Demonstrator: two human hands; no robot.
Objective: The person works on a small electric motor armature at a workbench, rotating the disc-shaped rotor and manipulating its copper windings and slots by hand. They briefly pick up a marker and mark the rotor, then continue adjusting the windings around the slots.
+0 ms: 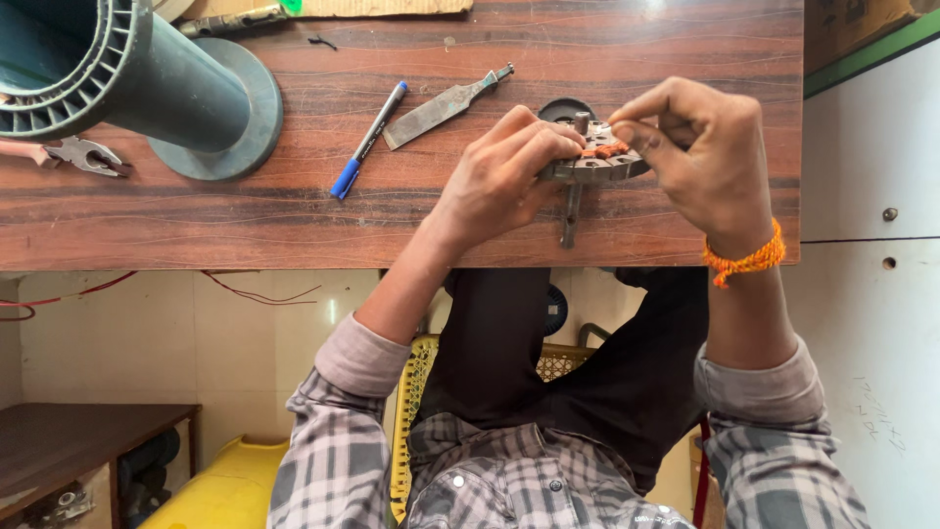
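**Two hands work a small metal part at the table's edge**

At the far left of the wooden table (pixel 294 225) lies a big grey-green plastic spool (pixel 147 78) on its side, its ribbed flange toward the camera. Just below it, by the left edge, rest pliers (pixel 83 154) with pale handles. Further right a blue pen (pixel 369 139) lies slanted, and beside it a flat metal file (pixel 443 106) points up toward the right.

Next comes the left hand (pixel 504 176), whose forearm rises from a checked sleeve. Its fingers are curled and pressed together around the left rim of a round metal part (pixel 592 167), the fingertips on top and the thumb tucked beneath, so the part sits gripped at the hand's right side. The part is a grey disc with copper-coloured wire (pixel 609 150) wound at its top, a short stub standing up from its middle and a thin shaft (pixel 570 217) pointing down toward the table's near edge. A dark round thing shows partly behind it.

The right hand (pixel 700 147) comes in from the right, its back to the camera. Thumb and forefinger are pinched together right at the wire on the part's upper right side, with the other fingers folded into the palm. An orange thread band (pixel 746 260) circles that wrist.

Below the table edge show dark trousers, a yellow woven seat (pixel 416 392) and a pale tiled floor.
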